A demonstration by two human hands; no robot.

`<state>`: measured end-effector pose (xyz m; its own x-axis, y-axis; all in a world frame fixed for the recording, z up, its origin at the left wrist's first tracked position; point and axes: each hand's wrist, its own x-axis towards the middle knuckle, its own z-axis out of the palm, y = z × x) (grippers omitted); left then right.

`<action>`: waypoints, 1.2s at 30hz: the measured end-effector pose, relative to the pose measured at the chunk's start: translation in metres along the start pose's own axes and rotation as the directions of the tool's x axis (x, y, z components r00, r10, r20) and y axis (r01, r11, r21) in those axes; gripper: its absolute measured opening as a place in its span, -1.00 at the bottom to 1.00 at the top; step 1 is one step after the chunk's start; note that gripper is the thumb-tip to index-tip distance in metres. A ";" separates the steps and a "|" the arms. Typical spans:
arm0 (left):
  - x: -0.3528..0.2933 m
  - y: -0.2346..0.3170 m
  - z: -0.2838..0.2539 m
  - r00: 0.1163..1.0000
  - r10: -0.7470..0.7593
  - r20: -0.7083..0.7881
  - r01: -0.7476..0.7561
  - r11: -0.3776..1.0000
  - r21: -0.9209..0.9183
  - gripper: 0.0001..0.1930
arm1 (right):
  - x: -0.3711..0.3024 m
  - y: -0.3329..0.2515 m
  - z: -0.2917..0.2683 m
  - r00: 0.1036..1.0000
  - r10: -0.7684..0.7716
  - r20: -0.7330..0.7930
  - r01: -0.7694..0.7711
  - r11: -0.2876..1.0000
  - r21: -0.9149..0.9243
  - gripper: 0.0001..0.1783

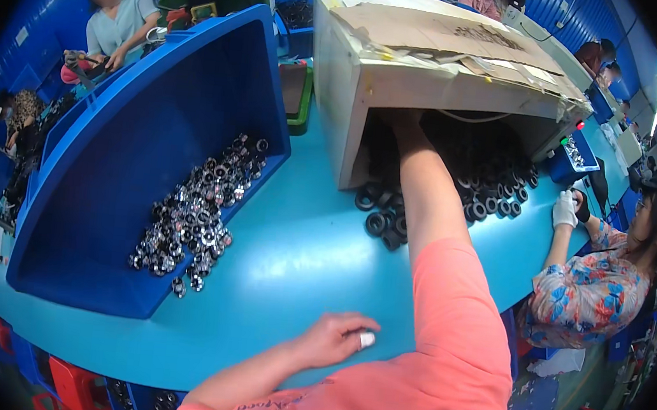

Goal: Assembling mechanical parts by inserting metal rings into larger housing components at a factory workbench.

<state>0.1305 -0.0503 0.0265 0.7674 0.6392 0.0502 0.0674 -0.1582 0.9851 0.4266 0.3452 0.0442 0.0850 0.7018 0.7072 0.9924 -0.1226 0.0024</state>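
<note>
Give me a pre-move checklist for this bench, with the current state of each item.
1. Left hand free: ok. It rests on the turquoise table with no part visible in it.
2. Right hand grip: cannot tell. It is mostly hidden in the shade inside the off-white box.
3. Black rings contained: not ok. Some lie on the table in front of the box opening.
4. Shiny metal parts clear of the bin edge: not ok. The pile reaches the open edge of the blue bin.
5. Co-worker's gloved hand clear of both hands: ok. It is apart, beyond the box's right side.
</note>
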 end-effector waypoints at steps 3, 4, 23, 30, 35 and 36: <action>0.003 -0.006 -0.003 1.000 0.019 0.014 -0.018 1.000 -0.022 -0.77 | 0.015 -0.001 0.014 1.000 0.025 -0.016 -0.025 1.000 -0.001 -0.44; 0.003 -0.008 -0.003 1.000 0.018 0.017 -0.017 0.999 -0.027 -0.75 | 0.019 0.000 0.016 0.999 0.035 -0.014 -0.035 0.999 0.003 -0.44; 0.014 -0.009 -0.009 1.000 0.004 -0.027 -0.005 0.999 -0.053 -0.61 | 0.022 -0.015 0.022 0.997 0.036 0.062 -0.041 0.997 0.073 -0.48; 0.019 0.005 -0.007 0.998 -0.070 -0.010 0.069 0.996 -0.053 -0.62 | 0.027 -0.028 0.019 0.991 0.022 0.129 -0.039 0.991 0.127 -0.50; 0.019 0.004 -0.002 0.998 -0.049 -0.027 0.048 0.997 -0.056 -0.74 | 0.026 -0.037 0.008 0.982 0.006 0.190 -0.040 0.984 0.175 -0.51; 0.019 0.003 -0.002 0.999 -0.034 -0.032 0.032 0.998 -0.048 -0.76 | 0.026 -0.038 0.005 0.979 0.003 0.205 -0.042 0.982 0.185 -0.51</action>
<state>0.1442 -0.0374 0.0312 0.7436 0.6682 0.0221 0.0615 -0.1013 0.9929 0.3914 0.3718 0.0593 0.1044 0.8303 0.5474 0.9872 -0.0197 -0.1583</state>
